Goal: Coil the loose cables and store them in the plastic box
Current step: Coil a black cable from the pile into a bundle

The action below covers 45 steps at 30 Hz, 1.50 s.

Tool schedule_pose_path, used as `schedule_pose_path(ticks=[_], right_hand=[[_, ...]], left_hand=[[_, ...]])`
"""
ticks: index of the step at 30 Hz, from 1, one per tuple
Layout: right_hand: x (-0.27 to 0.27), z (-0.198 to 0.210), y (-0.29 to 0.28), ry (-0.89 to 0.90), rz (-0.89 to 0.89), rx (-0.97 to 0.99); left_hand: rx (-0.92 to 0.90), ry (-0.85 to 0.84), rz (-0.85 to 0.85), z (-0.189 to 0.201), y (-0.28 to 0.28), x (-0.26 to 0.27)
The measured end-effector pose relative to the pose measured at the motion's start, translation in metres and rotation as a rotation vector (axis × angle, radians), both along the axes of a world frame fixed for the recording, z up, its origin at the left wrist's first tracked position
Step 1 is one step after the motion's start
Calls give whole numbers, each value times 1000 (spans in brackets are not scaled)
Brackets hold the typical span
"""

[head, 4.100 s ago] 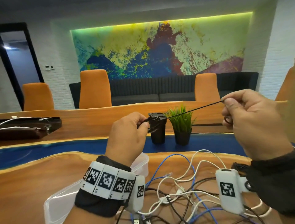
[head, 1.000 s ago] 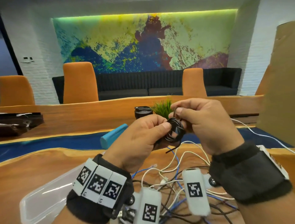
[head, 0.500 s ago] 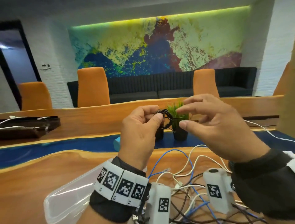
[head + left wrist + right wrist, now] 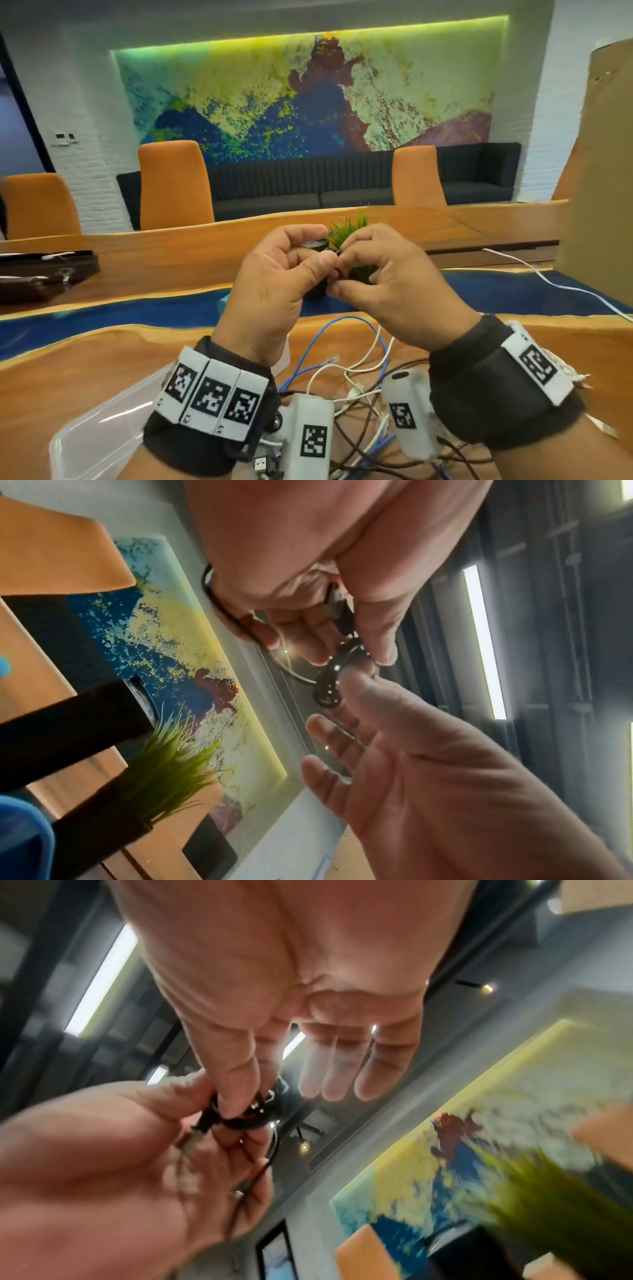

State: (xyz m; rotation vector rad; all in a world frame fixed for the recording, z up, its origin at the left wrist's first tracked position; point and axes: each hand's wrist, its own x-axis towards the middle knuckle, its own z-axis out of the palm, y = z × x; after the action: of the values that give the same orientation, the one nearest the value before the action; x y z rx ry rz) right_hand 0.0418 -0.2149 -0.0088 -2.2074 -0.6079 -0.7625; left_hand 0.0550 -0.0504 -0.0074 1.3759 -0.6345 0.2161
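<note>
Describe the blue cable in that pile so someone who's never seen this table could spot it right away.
On the wooden table, just beyond the person's wrists, lies a tangle of cables. The blue cable arches highest at its far edge and ends in a clear plug; its neighbours are white, black or brown.

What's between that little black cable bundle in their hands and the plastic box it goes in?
Nothing visible blocks it. Both the left hand and right hand pinch the black cable bundle in mid-air. The plastic box sits open below the left wrist, with the loose cables lying beside it, not over it.
</note>
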Motion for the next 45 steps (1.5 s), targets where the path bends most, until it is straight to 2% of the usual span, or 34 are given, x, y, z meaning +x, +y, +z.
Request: schedule_pose_path(ticks=[2, 4, 6, 8, 10, 12, 14, 16, 17, 19, 22, 24, 27, 29, 33, 35, 41, 45], right_hand=[[-2, 3, -5, 182, 170, 227], [-6, 8, -9, 451, 372, 556], [-8, 11, -13, 580, 447, 721], [-10, 14, -15, 579, 432, 744], [-13, 17, -12, 504, 360, 688], [-15, 18, -7, 399, 240, 584], [-8, 13, -6, 237, 83, 491], [3, 6, -13, 98, -93, 337], [7, 3, -17, 83, -137, 240], [7, 0, -16, 119, -111, 83], [1, -2, -5, 173, -71, -30], [1, -1, -1, 196, -66, 133], [0, 6, 1, 286, 17, 647], [-1, 9, 0, 260, 57, 787], [-3, 10, -4, 153, 25, 716], [-3, 11, -5, 166, 31, 733], [-5, 13, -7, 430, 211, 913], [-7, 11, -7, 671, 402, 893]], left_hand=[[97, -88, 33, 1, 0, -1], [209, -210, 82, 1, 2, 1], [371, -291, 136, 1, 6, 4], [576, -303, 194, 2, 9, 5], [756, -339, 270, 1, 9, 3], [836, -375, 306, 0, 7, 1], [754, -329, 230, 0, 6, 1], [496, -163, 84, 1, 6, 2], [359, -82, 24, 2, 7, 2], [163, 14, -54, 4, 6, 0], [82, 32, -79, 3, 2, 0], [86, 20, -81, 3, 1, 0], [121, -9, -74, 4, 5, 1], [166, -35, -67, 5, 7, 0], [202, -44, -90, 6, 8, 0], [205, -43, -107, 5, 8, 1], [156, -41, -147, 3, 10, 5], [146, -120, -26, -1, 5, 6]])
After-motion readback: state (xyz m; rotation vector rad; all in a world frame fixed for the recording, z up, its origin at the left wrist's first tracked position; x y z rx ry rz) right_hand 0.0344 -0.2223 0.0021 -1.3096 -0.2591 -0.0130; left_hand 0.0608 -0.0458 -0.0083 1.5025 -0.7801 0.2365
